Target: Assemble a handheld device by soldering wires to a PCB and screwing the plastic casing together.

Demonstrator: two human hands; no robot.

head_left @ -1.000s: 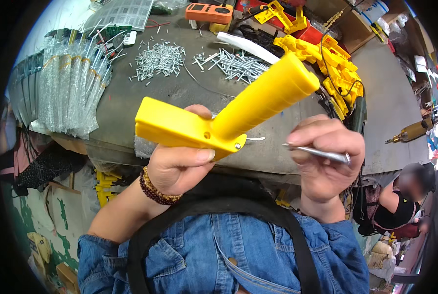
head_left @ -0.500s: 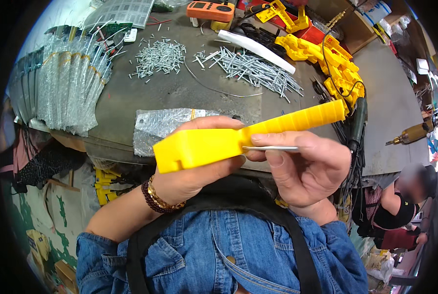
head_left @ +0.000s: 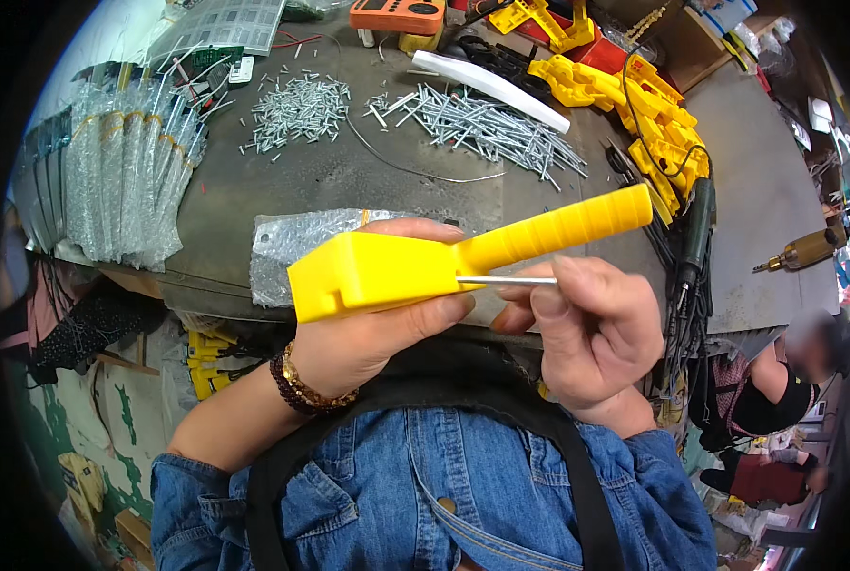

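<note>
My left hand [head_left: 387, 335] is wrapped round the boxy body of a yellow plastic housing with a ribbed handle [head_left: 377, 273]. The handle points up and to the right, over the bench. Between the thumb and fingertips of my right hand [head_left: 596, 333] is a long silver screw [head_left: 508, 281], pinched by its outer end. Its inner end meets the housing where the body joins the handle; how deep it sits is hidden. Beneath my left hand, a bubble-wrap packet [head_left: 287, 249] lies near the bench's front edge.
Beyond my hands lie a pile of short screws [head_left: 301, 109] and a pile of long screws [head_left: 491, 128]. Bubble-wrapped bundles [head_left: 120, 171] stand at the left. Yellow housings [head_left: 658, 133], a soldering iron [head_left: 696, 228] and a power screwdriver [head_left: 810, 249] are at the right. An orange meter [head_left: 396, 14] sits behind.
My right fingers have slid back toward the screw's outer end, baring more of its shank. The yellow housing has shifted slightly left and up with my left hand still round it.
</note>
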